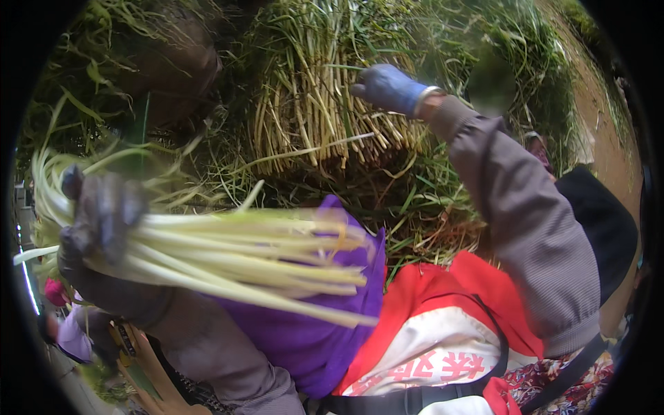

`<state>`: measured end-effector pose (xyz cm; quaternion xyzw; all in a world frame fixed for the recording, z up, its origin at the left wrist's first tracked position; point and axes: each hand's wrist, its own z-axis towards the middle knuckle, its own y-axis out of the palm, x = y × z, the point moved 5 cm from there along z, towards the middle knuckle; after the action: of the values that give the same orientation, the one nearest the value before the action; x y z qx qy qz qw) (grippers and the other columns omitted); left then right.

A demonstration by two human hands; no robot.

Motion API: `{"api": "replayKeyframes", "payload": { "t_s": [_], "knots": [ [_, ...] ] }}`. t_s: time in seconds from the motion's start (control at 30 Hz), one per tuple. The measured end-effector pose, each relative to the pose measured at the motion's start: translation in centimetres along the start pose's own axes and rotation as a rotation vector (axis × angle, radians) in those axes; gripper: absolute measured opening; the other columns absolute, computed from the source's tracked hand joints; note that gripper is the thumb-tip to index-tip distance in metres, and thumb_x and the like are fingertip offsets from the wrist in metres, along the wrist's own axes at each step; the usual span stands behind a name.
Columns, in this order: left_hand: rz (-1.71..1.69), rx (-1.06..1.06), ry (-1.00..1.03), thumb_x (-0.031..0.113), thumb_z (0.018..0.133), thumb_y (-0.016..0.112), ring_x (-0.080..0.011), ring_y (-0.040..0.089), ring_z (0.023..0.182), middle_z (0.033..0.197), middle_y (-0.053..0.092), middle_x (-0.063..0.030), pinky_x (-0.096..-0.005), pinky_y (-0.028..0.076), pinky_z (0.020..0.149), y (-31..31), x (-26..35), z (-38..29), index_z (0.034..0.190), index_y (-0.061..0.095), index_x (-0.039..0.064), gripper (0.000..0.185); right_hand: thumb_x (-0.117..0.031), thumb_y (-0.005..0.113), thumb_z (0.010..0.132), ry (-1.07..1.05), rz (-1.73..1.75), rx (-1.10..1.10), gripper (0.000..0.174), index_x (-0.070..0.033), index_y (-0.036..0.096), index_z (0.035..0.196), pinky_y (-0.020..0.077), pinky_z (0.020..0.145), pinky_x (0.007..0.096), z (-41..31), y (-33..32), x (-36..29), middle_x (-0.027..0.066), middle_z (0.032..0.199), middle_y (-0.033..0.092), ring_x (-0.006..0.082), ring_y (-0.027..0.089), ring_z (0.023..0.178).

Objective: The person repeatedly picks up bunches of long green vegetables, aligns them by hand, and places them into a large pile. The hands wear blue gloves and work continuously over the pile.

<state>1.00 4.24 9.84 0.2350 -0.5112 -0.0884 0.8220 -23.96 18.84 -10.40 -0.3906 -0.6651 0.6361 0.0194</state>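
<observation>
My left hand (101, 223), in a dark glove, is shut around a thick bundle of pale green leafy vegetable stalks (249, 254). Their cut ends point right across my lap, while the leafy ends bend up and back at the far left. Motion blurs this hand and the bundle. My right hand (386, 88), in a blue glove, is over the right side of a large pile of similar stalks (306, 109), its fingers curled. A thin green blade (340, 66) runs up to those fingers; whether they grip it or any stalk cannot be made out.
Loose grassy leaves (539, 67) surround the pile, with bare brown ground (604, 88) beyond on the right. Purple cloth (280, 337) and a red-and-white apron (430, 332) bearing writing cover my lap. Another person in a lilac garment (75, 334) is at the left edge.
</observation>
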Motion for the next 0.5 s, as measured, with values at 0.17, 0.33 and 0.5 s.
{"api": "replayKeyframes", "payload": {
  "t_s": [0.17,0.33,0.5],
  "knots": [
    [0.201,0.29,0.04,0.017,0.076,0.047,-0.0091,0.038,0.054,0.067,0.045,0.0024,-0.026,0.032,0.058,-2.1,0.6,-1.0,0.105,0.042,-0.003,0.036,-0.043,0.041,0.08,0.185,-0.153,0.039,0.048,0.0,0.053,0.062,0.0446,0.051,0.0323,6.1,0.1,-2.2,0.009,0.057,0.053,0.0195,0.048,0.044],
    [0.143,0.383,0.093,0.015,0.075,0.045,-0.0083,0.037,0.05,0.063,0.047,0.0027,-0.0266,0.032,0.06,-3.2,0.3,-0.2,0.103,0.044,-0.007,0.036,-0.056,0.048,0.069,0.571,-0.349,0.05,0.079,0.004,0.028,0.116,0.0425,0.071,0.0369,7.8,5.8,-4.1,0.0235,0.104,0.044,0.0281,0.048,0.086],
    [0.056,0.445,-0.013,0.016,0.073,0.049,-0.0102,0.039,0.05,0.063,0.048,0.001,-0.0283,0.034,0.062,-4.1,-0.8,-0.4,0.103,0.044,-0.008,0.039,-0.048,0.056,0.066,0.782,-0.225,0.137,0.09,0.004,0.012,0.125,0.0331,0.081,0.0522,9.0,8.3,-4.2,0.0273,0.117,0.032,0.0395,0.034,0.107]
  ]
}}
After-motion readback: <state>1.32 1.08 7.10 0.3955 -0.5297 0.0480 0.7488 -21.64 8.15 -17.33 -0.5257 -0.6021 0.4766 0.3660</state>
